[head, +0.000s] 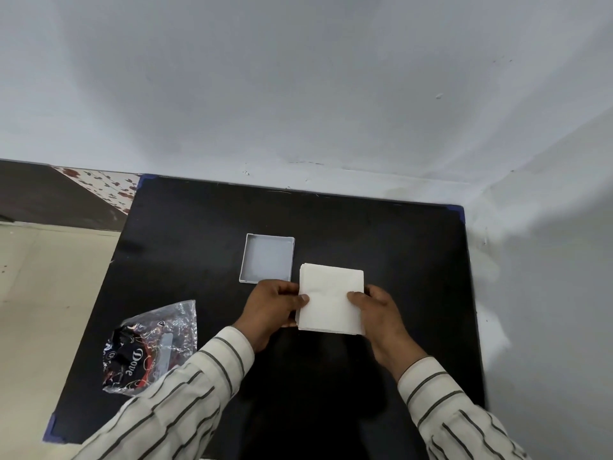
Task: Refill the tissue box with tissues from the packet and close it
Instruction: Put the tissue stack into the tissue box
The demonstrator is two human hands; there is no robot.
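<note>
1. Head view, the grip: the left hand [272,305] and right hand [381,310] are both clamped on the stack of tissues [330,298], thumbs on top, fingers out of sight beneath, one hand at the stack's 9 o'clock edge and the other at its 3 o'clock edge.
2. The stack is at the centre of the black table [199,227]; whether it rests on the table or is raised I cannot tell. The open grey tissue box [267,258] lies just beside it at 10 o'clock, and the crumpled packet [151,346] sits well apart at 8 o'clock.
3. Handling, as I judge it: light, soft and floppy, with loose sheets likely to fan or slide, so holding two opposite edges and pinching the full thickness looks wise.
4. The stack looks nearly square and lies flat, its slightly longer axis running 12 to 6 o'clock, like the box's.
</note>
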